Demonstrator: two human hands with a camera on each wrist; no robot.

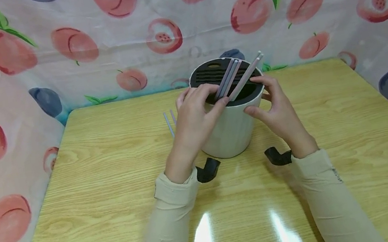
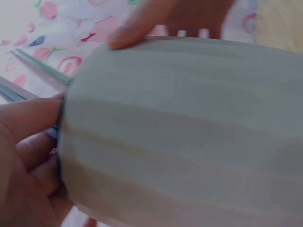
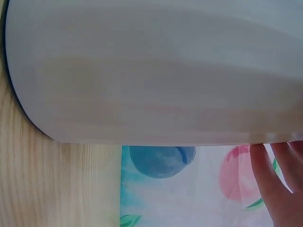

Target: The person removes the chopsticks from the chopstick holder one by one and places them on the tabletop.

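A white, round utensil holder (image 1: 228, 134) with a black slotted top (image 1: 206, 76) stands upright on the table. My left hand (image 1: 194, 114) is at its front left rim, thumb and fingers pinching several pastel chopsticks (image 1: 228, 77) that slant up out of the front opening. Their lower ends are hidden inside. One paler chopstick (image 1: 249, 73) leans further right, its upper end past the rim. My right hand (image 1: 279, 113) grips the holder's right side near the rim, thumb in front and fingers behind. In the right wrist view the fingers (image 3: 265, 175) touch the holder's wall (image 3: 142, 85).
Two thin chopsticks (image 1: 168, 121) lie on the wooden table (image 1: 118, 171) left of the holder, partly hidden by my left arm. A fruit-print cloth (image 1: 95, 77) hangs close behind the holder and along both sides. Black wrist mounts (image 1: 207, 170) stick out from both sleeves.
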